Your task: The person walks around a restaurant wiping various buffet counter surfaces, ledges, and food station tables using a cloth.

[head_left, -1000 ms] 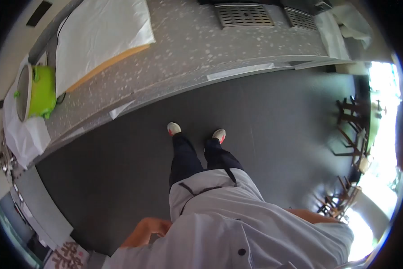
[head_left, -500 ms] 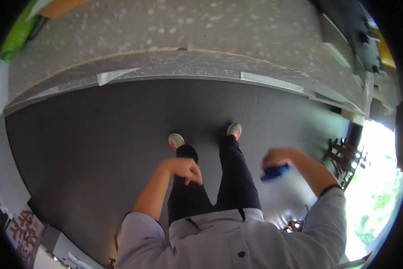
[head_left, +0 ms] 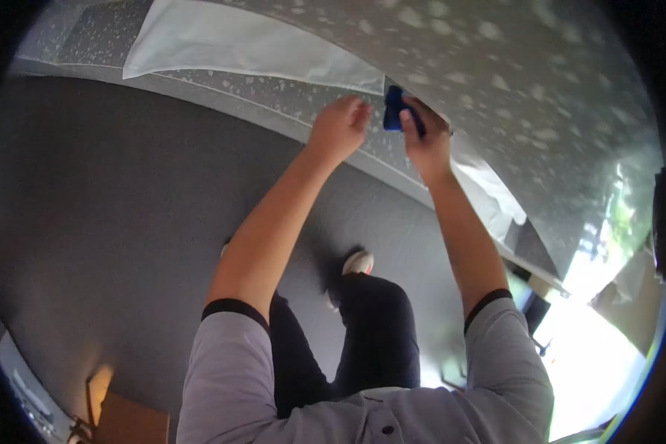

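Note:
My right hand (head_left: 429, 140) is closed around a dark blue, flat, block-like object (head_left: 395, 109), whose exact kind I cannot make out. It holds the object against or very near the front side of the speckled counter (head_left: 496, 81), just under its edge. To its left, my left hand (head_left: 340, 127) is raised with fingers curled in and slightly blurred; nothing shows in them. A white sheet (head_left: 251, 46) lies along the counter's front side, its right end close to the blue object. Another white sheet (head_left: 488, 185) shows beyond my right wrist.
Dark grey floor (head_left: 125, 200) lies beneath me, with one shoe (head_left: 358, 261) in plain sight. A brown wooden piece of furniture (head_left: 131, 419) stands at the lower left. Bright light (head_left: 592, 355) comes in at the lower right.
Both hands have moved up and forward from beside my legs to the counter's front side. The blue object has come along in my right hand. My view has turned and the counter is closer.

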Demonstrator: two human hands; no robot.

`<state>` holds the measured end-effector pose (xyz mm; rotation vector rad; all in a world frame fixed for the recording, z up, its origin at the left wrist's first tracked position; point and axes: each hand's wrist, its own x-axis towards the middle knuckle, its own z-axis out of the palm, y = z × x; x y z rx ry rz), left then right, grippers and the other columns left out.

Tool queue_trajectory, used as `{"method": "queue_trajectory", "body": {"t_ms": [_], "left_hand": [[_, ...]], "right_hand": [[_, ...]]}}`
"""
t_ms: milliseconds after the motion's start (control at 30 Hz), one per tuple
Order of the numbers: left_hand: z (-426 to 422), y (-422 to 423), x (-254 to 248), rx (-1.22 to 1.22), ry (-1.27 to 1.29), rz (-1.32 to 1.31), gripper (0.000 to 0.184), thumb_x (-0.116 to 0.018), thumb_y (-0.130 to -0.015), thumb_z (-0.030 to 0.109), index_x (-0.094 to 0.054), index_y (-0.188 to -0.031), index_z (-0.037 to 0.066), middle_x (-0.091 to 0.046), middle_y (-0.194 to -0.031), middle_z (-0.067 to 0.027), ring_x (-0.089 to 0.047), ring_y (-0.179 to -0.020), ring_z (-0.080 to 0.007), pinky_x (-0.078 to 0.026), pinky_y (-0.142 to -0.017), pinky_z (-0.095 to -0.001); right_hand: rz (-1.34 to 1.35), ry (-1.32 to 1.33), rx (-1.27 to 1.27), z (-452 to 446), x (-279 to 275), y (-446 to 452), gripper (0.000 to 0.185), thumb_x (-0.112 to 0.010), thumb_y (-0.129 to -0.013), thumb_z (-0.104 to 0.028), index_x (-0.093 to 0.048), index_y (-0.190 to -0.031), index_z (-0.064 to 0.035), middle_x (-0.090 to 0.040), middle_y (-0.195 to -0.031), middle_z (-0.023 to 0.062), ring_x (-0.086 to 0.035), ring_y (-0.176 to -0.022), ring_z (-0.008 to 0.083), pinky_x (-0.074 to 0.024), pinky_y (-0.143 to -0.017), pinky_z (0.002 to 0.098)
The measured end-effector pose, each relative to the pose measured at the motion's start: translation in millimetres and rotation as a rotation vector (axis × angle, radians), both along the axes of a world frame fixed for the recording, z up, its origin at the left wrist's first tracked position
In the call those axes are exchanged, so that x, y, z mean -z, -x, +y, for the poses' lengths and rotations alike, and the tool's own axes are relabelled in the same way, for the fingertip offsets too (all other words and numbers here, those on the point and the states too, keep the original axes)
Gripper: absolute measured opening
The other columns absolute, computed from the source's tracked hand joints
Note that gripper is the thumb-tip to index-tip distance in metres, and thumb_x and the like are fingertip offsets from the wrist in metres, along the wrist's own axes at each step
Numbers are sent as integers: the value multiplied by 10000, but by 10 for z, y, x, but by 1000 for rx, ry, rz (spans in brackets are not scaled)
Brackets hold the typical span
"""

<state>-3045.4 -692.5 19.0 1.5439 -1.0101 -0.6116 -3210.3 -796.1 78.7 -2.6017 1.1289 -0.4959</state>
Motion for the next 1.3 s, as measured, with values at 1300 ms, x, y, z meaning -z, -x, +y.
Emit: {"method": "queue_trajectory", "body": {"t_ms": [1300], "left_hand": [[-725, 295, 597, -45, 112, -809, 645, -588, -971, 360, -458, -1414, -91, -436, -1481, -292, -365, -1451, -416, -284, -1196, -534]], "right_hand": [[50, 171, 11, -1818, 976, -1373, 620, -639, -927, -461, -571, -1354, -17, -602, -1315, 304, -533, -1265, 483, -426, -1082, 509]]}}
